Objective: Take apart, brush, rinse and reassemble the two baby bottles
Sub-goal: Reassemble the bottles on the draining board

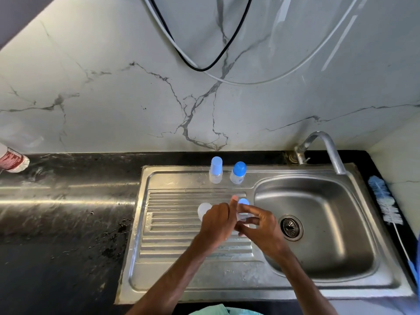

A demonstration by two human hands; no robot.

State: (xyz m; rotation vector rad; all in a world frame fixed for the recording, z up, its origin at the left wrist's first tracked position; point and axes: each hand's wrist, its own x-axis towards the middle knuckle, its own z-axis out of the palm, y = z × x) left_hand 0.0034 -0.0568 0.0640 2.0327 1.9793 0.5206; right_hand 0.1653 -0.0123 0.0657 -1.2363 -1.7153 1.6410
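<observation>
Two small baby bottles stand at the back of the steel drainboard [172, 223]: one with a pale blue cap [216, 169] and one with a deeper blue cap [238, 172]. Nearer me, both hands meet over the drainboard around a clear bottle with a blue top [243, 208]. My left hand [216, 220] wraps it from the left, thumb up. My right hand [259, 226] pinches it from the right. A clear plastic piece [204, 209] shows just left of my left hand; what it is cannot be told.
The sink basin [318, 223] with its drain strainer lies to the right under a steel tap [327, 148]. A blue and white bottle brush [384, 201] lies on the counter right of the sink. A red-labelled bottle [12, 160] lies at far left on the black counter.
</observation>
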